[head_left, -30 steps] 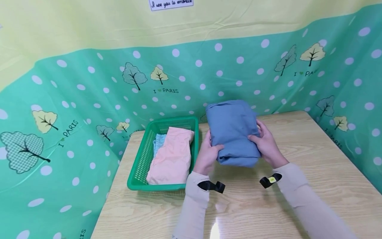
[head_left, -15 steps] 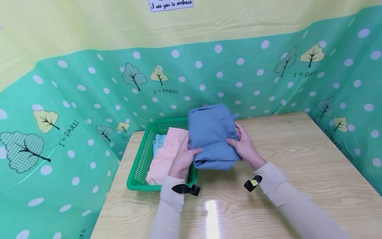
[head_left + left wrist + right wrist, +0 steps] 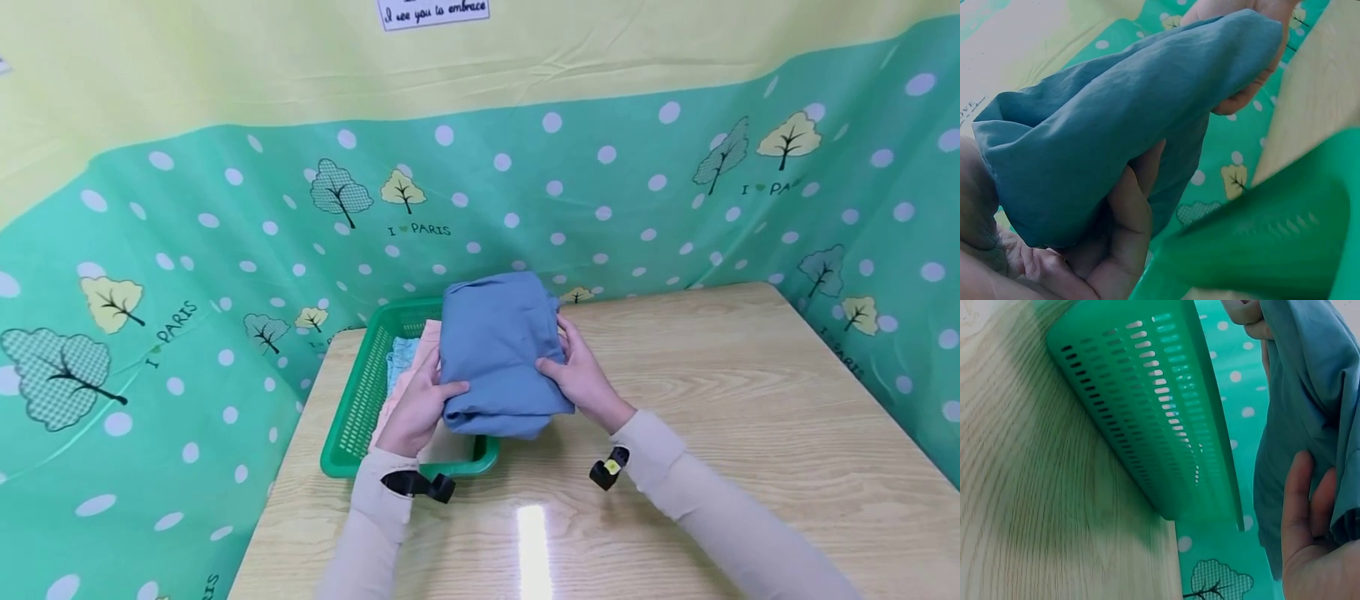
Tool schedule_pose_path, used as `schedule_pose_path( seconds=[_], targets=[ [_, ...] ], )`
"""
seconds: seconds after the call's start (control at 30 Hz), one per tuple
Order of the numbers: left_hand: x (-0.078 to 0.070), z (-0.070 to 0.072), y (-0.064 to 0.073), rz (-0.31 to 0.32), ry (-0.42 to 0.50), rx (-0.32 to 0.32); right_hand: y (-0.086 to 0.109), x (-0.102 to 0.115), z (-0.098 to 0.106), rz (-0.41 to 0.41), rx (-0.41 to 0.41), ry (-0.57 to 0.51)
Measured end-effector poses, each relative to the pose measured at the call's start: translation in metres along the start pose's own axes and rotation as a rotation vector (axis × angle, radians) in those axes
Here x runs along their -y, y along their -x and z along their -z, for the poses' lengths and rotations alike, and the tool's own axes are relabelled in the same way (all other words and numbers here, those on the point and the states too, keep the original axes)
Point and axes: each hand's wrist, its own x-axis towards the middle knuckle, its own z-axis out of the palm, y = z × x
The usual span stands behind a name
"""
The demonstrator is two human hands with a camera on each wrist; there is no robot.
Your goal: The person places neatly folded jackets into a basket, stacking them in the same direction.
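Note:
A folded blue garment (image 3: 498,346) is held up between both hands, over the right side of a green plastic basket (image 3: 348,417). The left hand (image 3: 415,408) grips its near left edge, thumb on top; in the left wrist view the fingers (image 3: 1129,219) curl beneath the cloth (image 3: 1116,125). On the opposite side, the right hand (image 3: 588,379) holds the right edge, with its thumb on top and fingers (image 3: 1297,500) underneath in the right wrist view. Inside the basket lie a pink folded garment (image 3: 388,408), partly covered from sight, and a light blue cloth (image 3: 401,357).
The basket stands at the left of a wooden table (image 3: 697,375). A green and yellow patterned curtain (image 3: 600,192) hangs behind the table and along both sides. The basket's slotted wall (image 3: 1147,394) shows close up in the right wrist view.
Both hands have carried the blue garment leftward, from beside the basket to above its right part. It now blocks more of the pink garment from view. The basket has stayed put.

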Motion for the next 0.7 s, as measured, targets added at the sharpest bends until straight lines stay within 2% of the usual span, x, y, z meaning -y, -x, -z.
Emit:
schedule_pose_path(
  seconds=[0.27,0.7],
  targets=[
    [-0.001,0.024,0.004,0.029,-0.015,0.017,-0.001,-0.001,-0.016,-0.018,0.038,0.010],
    [-0.005,0.065,0.009,-0.014,-0.095,0.053,-0.010,0.006,-0.046,-0.026,0.097,0.042]
  ],
)
